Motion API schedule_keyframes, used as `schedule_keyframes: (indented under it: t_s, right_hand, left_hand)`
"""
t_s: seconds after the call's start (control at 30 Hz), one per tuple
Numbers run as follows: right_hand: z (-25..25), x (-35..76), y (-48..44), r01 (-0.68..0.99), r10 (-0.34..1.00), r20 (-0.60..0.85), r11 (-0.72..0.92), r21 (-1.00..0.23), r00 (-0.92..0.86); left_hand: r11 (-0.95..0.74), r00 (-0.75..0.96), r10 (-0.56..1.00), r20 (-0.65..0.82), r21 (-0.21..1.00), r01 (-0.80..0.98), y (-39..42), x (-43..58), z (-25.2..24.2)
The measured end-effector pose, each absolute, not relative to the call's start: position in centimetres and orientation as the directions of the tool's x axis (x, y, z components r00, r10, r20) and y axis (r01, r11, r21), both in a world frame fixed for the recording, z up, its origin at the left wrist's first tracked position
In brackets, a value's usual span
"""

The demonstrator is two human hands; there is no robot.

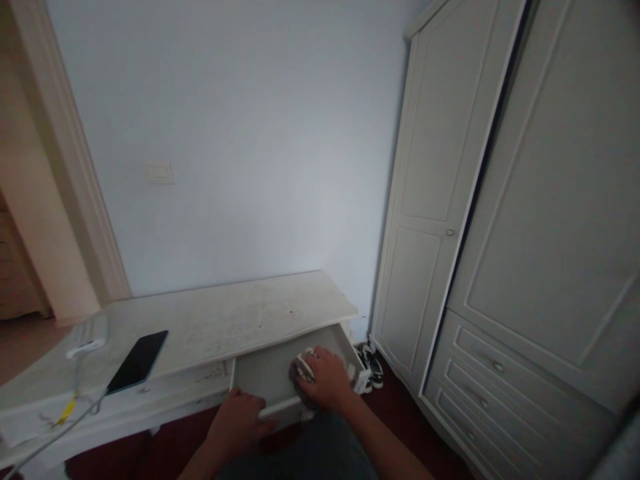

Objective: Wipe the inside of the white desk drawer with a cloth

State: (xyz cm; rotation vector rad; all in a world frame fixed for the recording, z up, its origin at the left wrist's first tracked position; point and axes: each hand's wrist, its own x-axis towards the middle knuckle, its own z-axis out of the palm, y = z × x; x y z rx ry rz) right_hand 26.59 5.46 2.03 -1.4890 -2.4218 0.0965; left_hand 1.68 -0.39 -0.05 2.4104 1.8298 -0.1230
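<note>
A white drawer (265,373) is pulled out from under a white table (215,317) whose top looks stained. My right hand (327,379) is closed on a bunched grey and white cloth (301,368), pressed over the drawer's front right part. Part of the cloth hangs over the front edge, and the palm hides the rest. My left hand (240,419) is at the drawer's front left corner, its fingers bent around the edge. Nothing else shows inside the drawer.
A black phone (139,362) and a white power strip (87,335) lie on the table's left, with a cable (55,437) hanging there. Black and white shoes (373,368) stand on the dark red floor beside a white wardrobe (425,267). A wall switch (159,173) is above the table.
</note>
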Motion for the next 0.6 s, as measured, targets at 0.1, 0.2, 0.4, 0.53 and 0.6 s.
schedule_keyframes:
  t_s: [0.1, 0.2, 0.4, 0.53, 0.6]
  right_hand:
    - [1.4, 21.7, 4.2, 0.801, 0.830, 0.263, 0.549, -0.237, -0.491]
    - [1.2, 18.5, 3.6, 0.771, 0.807, 0.251, 0.588, -0.247, -0.535]
    - [1.1, 19.5, 3.7, 0.781, 0.834, 0.243, 0.550, -0.296, -0.496]
    - [1.0, 23.0, 4.4, 0.808, 0.854, 0.247, 0.515, -0.286, -0.457]
    - [1.3, 25.2, 5.0, 0.833, 0.874, 0.236, 0.479, -0.275, -0.424]
  left_hand:
    - [-0.276, 0.278, 0.951, -0.137, 0.035, 0.961, -0.4, 1.7, 0.2]
    - [-0.311, 0.314, 0.939, -0.140, 0.039, 0.949, -0.3, 1.7, 0.2]
    - [-0.286, 0.289, 0.949, -0.128, 0.037, 0.957, -0.3, 1.5, -0.1]
    - [-0.239, 0.244, 0.964, -0.105, 0.056, 0.969, -0.5, 1.5, -0.4]
    - [-0.240, 0.245, 0.963, -0.107, 0.061, 0.969, -0.5, 1.4, -0.6]
